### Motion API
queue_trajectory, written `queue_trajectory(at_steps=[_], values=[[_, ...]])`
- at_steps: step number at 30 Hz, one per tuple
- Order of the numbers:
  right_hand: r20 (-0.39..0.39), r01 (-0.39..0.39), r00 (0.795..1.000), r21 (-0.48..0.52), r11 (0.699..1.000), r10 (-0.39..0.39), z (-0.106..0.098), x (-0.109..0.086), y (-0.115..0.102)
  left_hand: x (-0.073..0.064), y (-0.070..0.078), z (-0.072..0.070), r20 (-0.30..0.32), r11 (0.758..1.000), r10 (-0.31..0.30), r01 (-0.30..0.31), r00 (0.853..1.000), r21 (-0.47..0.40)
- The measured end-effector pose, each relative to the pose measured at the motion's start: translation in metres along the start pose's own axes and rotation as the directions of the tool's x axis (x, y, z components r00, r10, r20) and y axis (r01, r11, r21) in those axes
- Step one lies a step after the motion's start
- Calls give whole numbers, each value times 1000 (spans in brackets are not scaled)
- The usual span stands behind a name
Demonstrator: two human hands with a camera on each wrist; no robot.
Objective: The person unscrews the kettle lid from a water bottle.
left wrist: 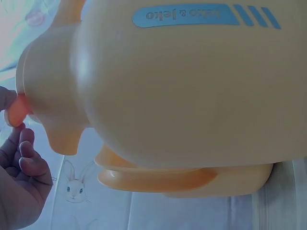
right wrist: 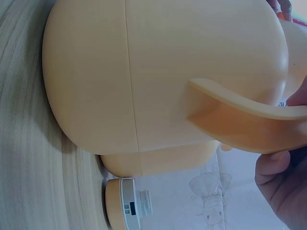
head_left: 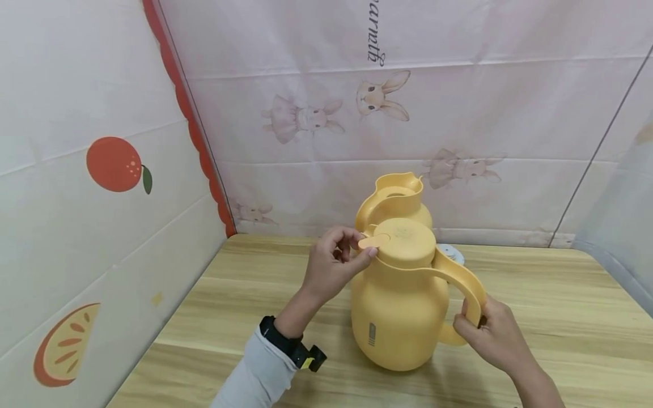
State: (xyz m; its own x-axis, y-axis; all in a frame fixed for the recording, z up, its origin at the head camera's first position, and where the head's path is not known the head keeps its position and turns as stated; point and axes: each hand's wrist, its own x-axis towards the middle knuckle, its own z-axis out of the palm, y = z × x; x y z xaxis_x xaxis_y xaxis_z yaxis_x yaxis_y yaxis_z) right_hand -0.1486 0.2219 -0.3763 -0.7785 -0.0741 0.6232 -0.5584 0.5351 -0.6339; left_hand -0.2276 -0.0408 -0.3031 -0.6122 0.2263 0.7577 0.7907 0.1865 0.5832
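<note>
A yellow thermos jug (head_left: pixel 400 317) stands upright on the wooden table, its round lid (head_left: pixel 410 243) in place on top. My left hand (head_left: pixel 329 263) pinches the lid's small tab (head_left: pixel 372 242) between thumb and fingers. In the left wrist view the tab (left wrist: pixel 18 110) glows orange between the fingertips, beside the jug's neck. On the other side, my right hand (head_left: pixel 500 337) grips the curved handle (head_left: pixel 471 289). The right wrist view shows the thumb and fingers around that handle (right wrist: pixel 240 115). Part of the lid's edge is covered by my left fingers.
Right behind the jug stands a second yellow jug (head_left: pixel 408 198) with a spouted, lidless top. Near it, toward the right, lies a small round piece (right wrist: pixel 125 203) with a yellow base and a white top. Printed cloth walls (head_left: pixel 306 198) border the table (head_left: pixel 551 317).
</note>
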Motion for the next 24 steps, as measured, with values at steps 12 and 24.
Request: queue_trajectory(at_steps=[12, 24], values=[[2, 5, 1000, 12, 1000, -5, 1, -1, 0, 12, 12, -20, 172, 989, 52, -75, 984, 128], [15, -2, 1000, 12, 1000, 2, 0, -2, -1, 24, 24, -23, 351, 953, 15, -119, 936, 277]])
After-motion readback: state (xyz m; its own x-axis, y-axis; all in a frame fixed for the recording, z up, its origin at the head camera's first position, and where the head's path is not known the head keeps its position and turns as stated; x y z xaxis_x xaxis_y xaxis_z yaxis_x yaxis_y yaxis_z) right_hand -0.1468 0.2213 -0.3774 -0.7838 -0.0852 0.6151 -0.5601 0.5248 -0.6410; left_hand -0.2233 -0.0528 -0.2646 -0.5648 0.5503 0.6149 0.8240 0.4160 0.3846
